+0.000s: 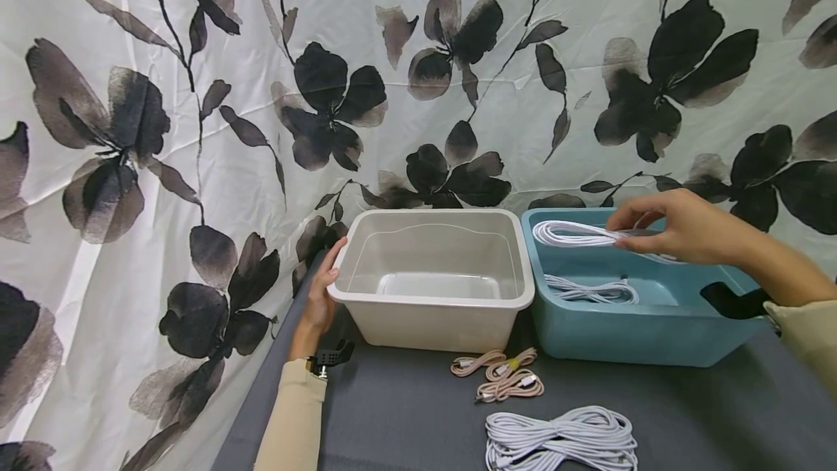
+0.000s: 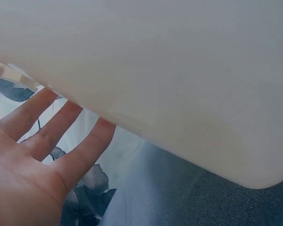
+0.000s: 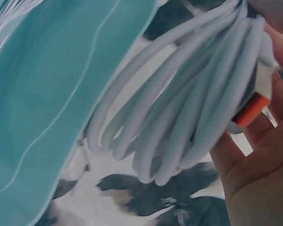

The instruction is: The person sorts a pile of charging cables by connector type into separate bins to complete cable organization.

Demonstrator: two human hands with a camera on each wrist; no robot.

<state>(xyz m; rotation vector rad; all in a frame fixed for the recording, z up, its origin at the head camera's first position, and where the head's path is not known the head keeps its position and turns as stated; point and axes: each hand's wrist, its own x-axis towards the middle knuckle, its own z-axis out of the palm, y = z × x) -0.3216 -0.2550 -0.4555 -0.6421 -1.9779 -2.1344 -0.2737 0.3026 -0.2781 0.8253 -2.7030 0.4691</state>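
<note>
My right hand (image 1: 680, 227) pinches a coiled white USB cable (image 1: 575, 234) between thumb and fingers, over the back part of the teal bin (image 1: 628, 333). In the right wrist view, the loops of this cable (image 3: 179, 103) hang from the hand (image 3: 259, 165), and a plug (image 3: 254, 101) with an orange inside shows beside them. Another white cable bundle (image 1: 591, 291) lies inside the teal bin. My left hand (image 1: 319, 296) rests against the left side of a beige bin (image 1: 431, 325), its fingers near the rim; in the left wrist view the extended fingers (image 2: 87, 148) meet the bin's edge.
Several small pinkish cables (image 1: 506, 376) lie coiled on the grey surface (image 1: 392, 413) in front of the bins. Closer in lies a large pile of white cables (image 1: 562, 438). A white floral curtain (image 1: 392, 93) hangs right behind the bins, which stand side by side.
</note>
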